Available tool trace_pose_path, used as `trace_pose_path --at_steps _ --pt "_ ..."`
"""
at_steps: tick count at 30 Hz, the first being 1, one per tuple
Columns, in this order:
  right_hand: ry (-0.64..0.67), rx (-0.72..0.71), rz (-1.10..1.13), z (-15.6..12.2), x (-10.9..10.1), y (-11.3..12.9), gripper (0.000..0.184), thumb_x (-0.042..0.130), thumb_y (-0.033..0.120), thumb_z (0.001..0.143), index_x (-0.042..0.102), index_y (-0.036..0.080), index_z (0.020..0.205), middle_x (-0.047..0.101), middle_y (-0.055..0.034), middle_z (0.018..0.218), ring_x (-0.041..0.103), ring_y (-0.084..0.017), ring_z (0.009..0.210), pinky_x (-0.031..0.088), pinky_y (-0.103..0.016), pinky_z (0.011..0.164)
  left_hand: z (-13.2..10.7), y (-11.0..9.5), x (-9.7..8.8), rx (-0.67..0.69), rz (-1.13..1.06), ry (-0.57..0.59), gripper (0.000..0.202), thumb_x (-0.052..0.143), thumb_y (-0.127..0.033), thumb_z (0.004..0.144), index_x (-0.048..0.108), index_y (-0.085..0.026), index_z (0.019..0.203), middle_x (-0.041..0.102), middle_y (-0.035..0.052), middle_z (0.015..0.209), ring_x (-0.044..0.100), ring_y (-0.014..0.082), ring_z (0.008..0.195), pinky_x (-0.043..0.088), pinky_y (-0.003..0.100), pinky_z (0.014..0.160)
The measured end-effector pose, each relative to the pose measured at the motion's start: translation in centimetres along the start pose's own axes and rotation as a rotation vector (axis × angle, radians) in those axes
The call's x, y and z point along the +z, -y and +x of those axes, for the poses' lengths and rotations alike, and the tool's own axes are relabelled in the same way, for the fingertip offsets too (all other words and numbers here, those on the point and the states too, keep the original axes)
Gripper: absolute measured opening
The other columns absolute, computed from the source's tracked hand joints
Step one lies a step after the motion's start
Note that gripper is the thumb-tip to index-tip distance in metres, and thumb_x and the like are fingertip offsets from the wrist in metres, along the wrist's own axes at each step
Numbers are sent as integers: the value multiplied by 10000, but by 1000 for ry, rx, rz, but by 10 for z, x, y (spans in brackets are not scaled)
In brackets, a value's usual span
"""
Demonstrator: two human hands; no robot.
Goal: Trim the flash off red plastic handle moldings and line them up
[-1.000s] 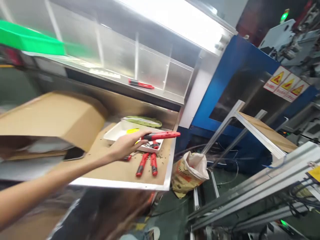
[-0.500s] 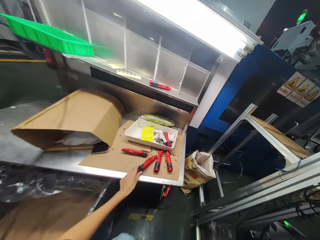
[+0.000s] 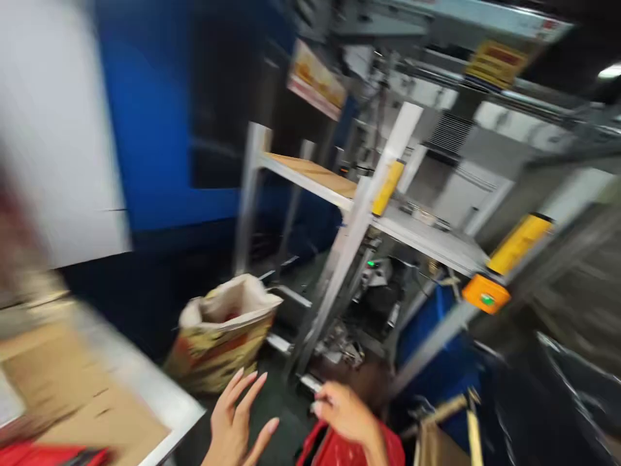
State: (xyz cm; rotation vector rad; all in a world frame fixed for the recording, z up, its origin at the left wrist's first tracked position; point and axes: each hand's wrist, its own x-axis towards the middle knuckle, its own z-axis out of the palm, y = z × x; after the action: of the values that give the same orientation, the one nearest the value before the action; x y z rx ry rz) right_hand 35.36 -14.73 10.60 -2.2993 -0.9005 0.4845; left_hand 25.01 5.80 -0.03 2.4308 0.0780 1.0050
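Observation:
My left hand point(image 3: 237, 417) hangs open at the bottom of the view, fingers spread, holding nothing, just past the steel table edge point(image 3: 165, 408). My right hand point(image 3: 344, 411) curls over the top of a blurred red object point(image 3: 356, 446), which is cut off by the frame bottom, so its kind is hidden. On the brown cardboard sheet point(image 3: 82, 382) at lower left lies the end of a red-handled tool point(image 3: 48, 455). The nearest thing beyond my hands is a printed woven sack point(image 3: 223, 336), open at the top, standing on the floor.
A blue machine panel point(image 3: 155, 116) fills the upper left. Aluminium frame struts point(image 3: 356, 220) with a wooden shelf point(image 3: 310, 173) rise behind the sack. A blue bin point(image 3: 436, 336) stands right of them, and an orange-and-yellow fitting point(image 3: 504, 275) sits on a rail.
The view has swung far right, leaving the tray and shelf out of sight. One hand was over the table earlier; now both hands show low, beyond the table edge, the right one on the red object.

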Motion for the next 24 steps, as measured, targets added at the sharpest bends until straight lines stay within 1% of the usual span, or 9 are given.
trace_pose_path --at_steps 1,3,5,7,10,12,16,20,24 --pt "-78 75 23 -12 -27 0 174 621 245 965 682 237 1127 736 -27 1116 700 -190 1019 554 -315 884 11 -15 15 57 -94 57 693 435 -329 975 143 -441 1594 434 123 1437 379 388 1447 428 664 1125" --pt "-238 74 36 -42 -91 8 226 610 234 959 664 244 1179 716 -28 1223 673 -181 1119 516 -294 945 27 -47 42 181 -250 165 681 436 -339 975 162 -437 1591 432 124 1436 380 386 1447 440 673 1116" --pt "-402 82 -14 -82 -160 23 242 576 267 982 642 223 1210 707 -43 1249 655 -172 1152 498 -296 974 35 -81 65 286 -371 277 678 445 -341 976 172 -432 1590 412 130 1455 353 385 1466 451 673 1109" --pt "-489 169 -137 -131 -220 38 234 567 273 984 642 199 1193 706 -56 1251 657 -175 1145 486 -317 1000 35 -117 81 361 -466 380 678 436 -335 984 155 -430 1595 377 139 1489 304 390 1496 452 680 1103" --pt "-559 426 -334 -212 -277 43 228 534 273 991 651 201 1172 726 -60 1208 673 -189 1112 492 -333 983 31 -169 94 434 -566 490 673 395 -326 1001 116 -435 1603 317 145 1549 228 396 1532 455 686 1094" --pt "-550 696 -471 -266 -298 31 263 506 286 1003 650 201 1207 735 -78 1194 682 -208 1108 491 -335 975 29 -201 101 472 -618 541 669 381 -319 1003 114 -439 1605 283 138 1587 183 384 1552 472 659 1093" --pt "-358 1246 -627 -356 -318 -23 343 467 283 1018 642 157 1285 705 -149 1274 664 -273 1178 490 -354 962 25 -260 127 598 -706 577 667 393 -317 998 144 -435 1605 269 131 1617 169 374 1561 425 652 1136" --pt "-211 1453 -553 -423 -320 -93 293 521 226 988 707 100 1177 718 -199 1219 681 -303 1145 514 -370 926 15 -333 163 759 -762 582 685 412 -287 993 155 -367 1623 293 146 1630 203 393 1548 376 664 1155" --pt "-68 1546 -426 -466 -306 -164 253 595 266 991 690 109 1165 713 -146 1214 681 -252 1125 541 -427 970 0 -419 188 995 -826 487 641 371 -359 1028 188 -244 1632 318 179 1632 182 386 1553 282 612 1212"
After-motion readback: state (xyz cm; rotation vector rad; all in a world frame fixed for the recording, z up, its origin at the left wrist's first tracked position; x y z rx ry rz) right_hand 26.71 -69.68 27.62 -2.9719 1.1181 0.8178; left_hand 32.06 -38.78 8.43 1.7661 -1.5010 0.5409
